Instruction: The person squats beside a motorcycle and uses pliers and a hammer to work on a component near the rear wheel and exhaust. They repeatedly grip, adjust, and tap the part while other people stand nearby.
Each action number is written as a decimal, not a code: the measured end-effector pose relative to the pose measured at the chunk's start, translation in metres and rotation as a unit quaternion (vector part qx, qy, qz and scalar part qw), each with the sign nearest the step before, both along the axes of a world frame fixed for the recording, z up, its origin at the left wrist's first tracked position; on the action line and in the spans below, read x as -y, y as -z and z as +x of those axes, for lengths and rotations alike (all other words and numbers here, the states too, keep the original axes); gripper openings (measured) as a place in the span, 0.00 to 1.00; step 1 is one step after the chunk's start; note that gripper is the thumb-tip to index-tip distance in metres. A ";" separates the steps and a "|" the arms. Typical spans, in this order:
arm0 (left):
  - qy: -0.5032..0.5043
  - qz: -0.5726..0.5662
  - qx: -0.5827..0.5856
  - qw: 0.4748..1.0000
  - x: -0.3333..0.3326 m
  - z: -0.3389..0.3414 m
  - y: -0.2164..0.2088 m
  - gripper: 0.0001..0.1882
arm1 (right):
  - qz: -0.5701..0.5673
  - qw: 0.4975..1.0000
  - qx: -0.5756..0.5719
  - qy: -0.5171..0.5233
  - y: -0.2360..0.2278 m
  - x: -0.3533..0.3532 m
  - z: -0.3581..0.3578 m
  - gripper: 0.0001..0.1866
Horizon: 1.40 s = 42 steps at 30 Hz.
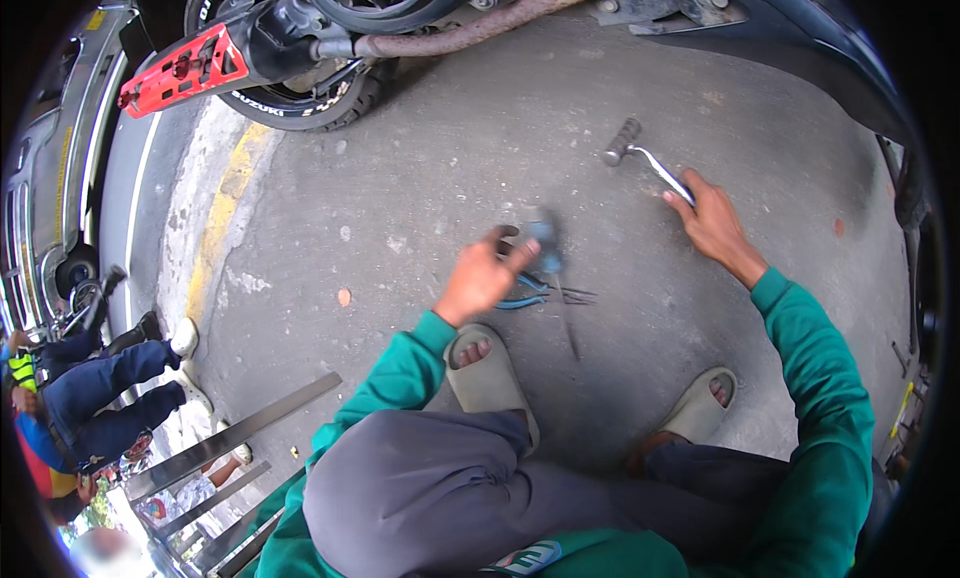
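My left hand (478, 282) has its fingers closed at the handle of a screwdriver (542, 244), blue-grey and smeared by motion. The thin shaft slants down toward my feet. Under and beside that hand lies a pair of pliers (524, 301) with blue grips, its jaws to the right; the hand hides part of the grips. Farther right, my right hand (712, 221) is wrapped round the lower handle of a hammer (657, 168). Its shiny shaft runs up and left to a dark, cylindrical head, held over the grey pavement (450, 168).
A motorcycle's exhaust with a red cover (190, 71) and its rear tire (300, 108) are at the far left; a rusty pipe (490, 20) runs rightward. Metal bars (235, 433) and bystanders in dark trousers (120, 383) are at left. My sandaled feet (490, 378) are close below.
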<state>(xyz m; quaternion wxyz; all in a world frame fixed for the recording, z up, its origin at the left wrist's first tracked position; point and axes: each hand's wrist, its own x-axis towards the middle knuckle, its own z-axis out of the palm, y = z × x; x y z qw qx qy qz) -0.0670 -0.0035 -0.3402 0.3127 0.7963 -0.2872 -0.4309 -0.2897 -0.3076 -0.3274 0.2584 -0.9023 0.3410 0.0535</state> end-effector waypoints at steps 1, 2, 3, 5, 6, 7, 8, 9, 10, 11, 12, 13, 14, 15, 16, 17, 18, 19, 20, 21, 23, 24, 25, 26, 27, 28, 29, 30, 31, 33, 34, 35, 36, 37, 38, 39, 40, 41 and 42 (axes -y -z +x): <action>0.112 -0.016 0.162 0.980 -0.008 -0.009 0.002 0.41 | 0.008 1.000 -0.005 0.021 0.004 0.001 -0.001 0.17; 0.194 -0.028 0.248 0.949 -0.017 -0.014 0.004 0.39 | 0.016 0.999 -0.018 0.026 0.005 0.003 -0.001 0.17; 0.275 -0.053 0.337 0.899 -0.025 -0.020 0.007 0.37 | 0.021 0.999 -0.031 0.033 0.005 0.005 0.000 0.17; 0.378 -0.066 0.409 0.827 -0.036 -0.024 0.019 0.34 | 0.035 0.997 -0.047 0.042 0.004 0.007 0.002 0.17; 0.408 -0.045 0.394 0.822 -0.039 -0.023 0.026 0.32 | 0.044 0.997 -0.048 0.044 0.004 0.008 0.003 0.17; 0.450 0.002 0.364 0.816 -0.040 -0.022 0.031 0.31 | 0.052 0.997 -0.044 0.044 0.004 0.009 0.003 0.17; 0.441 0.015 0.315 0.841 -0.040 -0.019 0.035 0.28 | 0.044 0.997 -0.045 0.034 0.005 0.010 0.004 0.17; 0.439 -0.008 0.319 0.840 -0.039 -0.016 0.037 0.28 | 0.035 0.998 -0.043 0.021 0.006 0.011 0.004 0.17; 0.440 -0.007 0.307 0.844 -0.038 -0.013 0.036 0.28 | 0.023 0.999 -0.039 0.007 0.009 0.013 0.004 0.17; 0.431 -0.010 0.298 0.851 -0.036 -0.008 0.032 0.28 | 0.018 0.999 -0.046 -0.010 0.011 0.016 0.005 0.17; 0.395 -0.014 0.302 0.868 -0.037 -0.005 0.025 0.26 | 0.011 0.998 -0.052 -0.029 0.014 0.019 0.004 0.17; 0.350 -0.024 0.306 0.885 -0.038 -0.002 0.015 0.25 | -0.002 0.998 -0.039 -0.051 0.018 0.023 0.005 0.17; 0.319 -0.027 0.315 0.893 -0.038 0.003 0.006 0.24 | -0.016 0.997 -0.034 -0.064 0.021 0.027 0.006 0.16; 0.272 -0.005 0.260 0.926 -0.037 0.011 -0.003 0.23 | -0.035 0.996 -0.009 -0.080 0.023 0.030 0.007 0.16; 0.238 0.025 0.210 0.948 -0.035 0.021 -0.012 0.22 | -0.048 0.994 0.001 -0.094 0.024 0.032 0.010 0.16; 0.201 0.056 0.168 0.963 -0.032 0.031 -0.020 0.22 | -0.105 0.985 0.019 -0.134 0.024 0.033 0.015 0.17; 0.138 0.071 0.134 0.979 -0.029 0.040 -0.027 0.14 | -0.153 0.973 0.021 -0.170 0.023 0.032 0.022 0.18; 0.039 0.026 0.048 0.998 -0.024 0.049 -0.032 0.13 | -0.184 0.963 -0.019 -0.197 0.018 0.029 0.029 0.19; -0.058 -0.015 -0.035 0.998 -0.018 0.057 -0.037 0.12 | -0.190 0.961 0.036 -0.198 0.013 0.021 0.038 0.21; -0.158 -0.032 -0.112 0.980 -0.011 0.067 -0.041 0.11 | -0.183 0.963 0.050 -0.192 0.006 0.008 0.052 0.24; -0.200 -0.158 -0.152 0.955 0.003 0.080 -0.050 0.13 | -0.107 0.977 0.091 -0.163 -0.010 -0.025 0.082 0.31; -0.214 -0.187 -0.149 0.947 0.010 0.086 -0.054 0.13 | -0.031 0.983 0.114 -0.138 -0.019 -0.042 0.101 0.34; -0.219 -0.225 -0.146 0.938 0.018 0.092 -0.058 0.14 | 0.114 0.984 0.108 -0.082 -0.026 -0.058 0.122 0.35; -0.215 -0.250 -0.150 0.932 0.023 0.097 -0.061 0.15 | 0.267 0.955 0.127 -0.034 -0.033 -0.073 0.141 0.36; -0.230 -0.227 -0.136 0.936 0.029 0.103 -0.064 0.15 | 0.364 0.923 0.126 -0.007 -0.038 -0.085 0.163 0.34; -0.232 -0.223 -0.123 0.939 0.033 0.108 -0.066 0.15 | 0.459 0.876 0.148 0.013 -0.041 -0.097 0.182 0.31; -0.235 -0.217 -0.111 0.941 0.035 0.112 -0.067 0.15 | 0.552 0.817 0.167 0.014 -0.041 -0.106 0.195 0.29; -0.264 -0.217 -0.106 0.934 0.037 0.114 -0.066 0.14 | 0.637 0.750 0.176 0.017 -0.040 -0.113 0.207 0.27; -0.263 -0.228 -0.103 0.932 0.036 0.116 -0.066 0.14 | 0.712 0.680 0.173 0.028 -0.036 -0.120 0.217 0.25; -0.256 -0.246 -0.094 0.930 0.032 0.118 -0.064 0.13 | 0.740 0.641 0.195 0.054 -0.024 -0.134 0.232 0.22; -0.258 -0.250 -0.113 0.926 0.028 0.118 -0.064 0.13 | 0.751 0.624 0.203 0.073 -0.017 -0.142 0.236 0.20; -0.265 -0.238 -0.101 0.929 0.024 0.119 -0.064 0.13 | 0.766 0.600 0.214 0.081 -0.010 -0.150 0.241 0.19; -0.269 -0.226 -0.092 0.932 0.020 0.121 -0.064 0.14 | 0.779 0.579 0.225 0.091 -0.003 -0.157 0.246 0.18; -0.293 -0.207 -0.100 0.928 0.014 0.123 -0.064 0.14 | 0.800 0.545 0.240 0.071 0.003 -0.162 0.250 0.17; -0.307 -0.227 -0.114 0.917 0.011 0.125 -0.063 0.15 | 0.823 0.519 0.223 0.059 0.009 -0.167 0.257 0.13; -0.294 -0.235 -0.113 0.919 0.007 0.127 -0.061 0.16 | 0.839 0.499 0.208 0.063 0.014 -0.168 0.263 0.12; -0.297 -0.238 -0.114 0.918 0.001 0.131 -0.059 0.16 | 0.868 0.459 0.187 0.039 0.017 -0.167 0.269 0.11; -0.302 -0.223 -0.138 0.916 -0.003 0.135 -0.056 0.19 | 0.880 0.445 0.159 0.049 0.020 -0.168 0.273 0.10; -0.296 -0.223 -0.151 0.916 -0.008 0.138 -0.053 0.21 | 0.885 0.438 0.152 0.028 0.022 -0.168 0.273 0.09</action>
